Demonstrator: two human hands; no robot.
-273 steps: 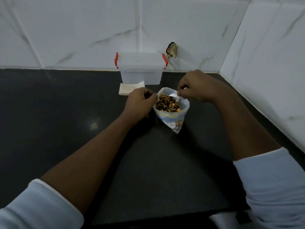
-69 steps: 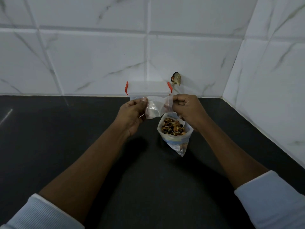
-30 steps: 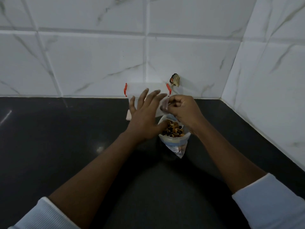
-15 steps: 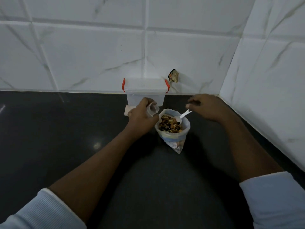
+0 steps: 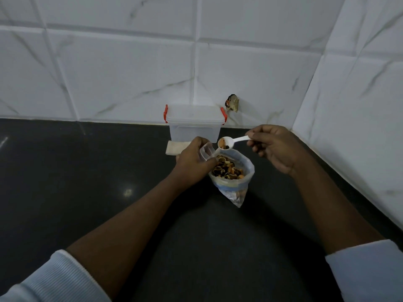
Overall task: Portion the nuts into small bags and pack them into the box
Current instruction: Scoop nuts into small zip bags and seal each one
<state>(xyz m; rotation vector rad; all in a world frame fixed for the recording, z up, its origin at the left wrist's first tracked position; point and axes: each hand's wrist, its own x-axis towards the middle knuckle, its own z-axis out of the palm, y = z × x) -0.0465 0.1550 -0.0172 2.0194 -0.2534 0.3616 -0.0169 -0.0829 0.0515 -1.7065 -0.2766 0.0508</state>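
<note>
Spooning nuts (image 5: pixel 227 170) into a small bag (image 5: pixel 206 150) near the worktop's (image 5: pixel 87 171) back edge.
The right grip (image 5: pixel 277 149) pinches the spoon (image 5: pixel 236 140) by its handle, the long axis lying crosswise and the loaded bowl pointing left at the small bag, which the left grip (image 5: pixel 192 158) pinches open. Next, I judge: tip the bowl squarely into that mouth.

Dim overall, one glare spot on dark counter (image 5: pixel 128 192), wide-angle warp at edges.
</note>
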